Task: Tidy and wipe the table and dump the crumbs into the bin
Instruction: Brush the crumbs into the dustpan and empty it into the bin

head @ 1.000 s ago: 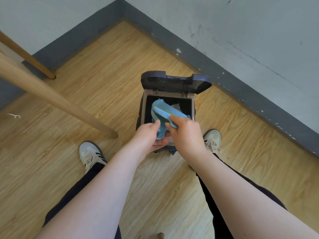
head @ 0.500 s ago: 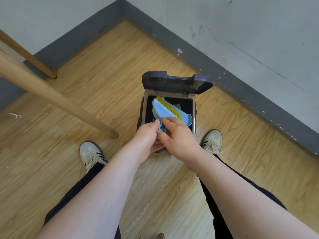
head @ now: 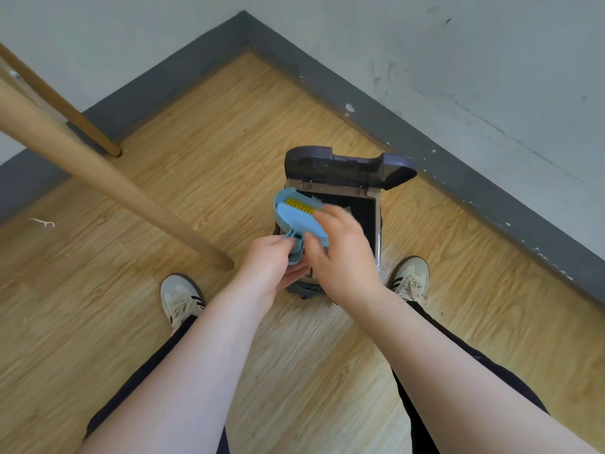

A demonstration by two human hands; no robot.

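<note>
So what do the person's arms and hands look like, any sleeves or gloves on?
Both forearms are bare up to the frame edge: no sleeves, gloves, watch or rings visible on the left hand or right hand. The right hand is motion-blurred.

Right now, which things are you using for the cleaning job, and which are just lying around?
Using:
- blue dustpan with the yellow brush, handle held by the left hand, right hand on it
- bin, lid open

Lying around:
- small white thing on the floor
- table legs
</note>
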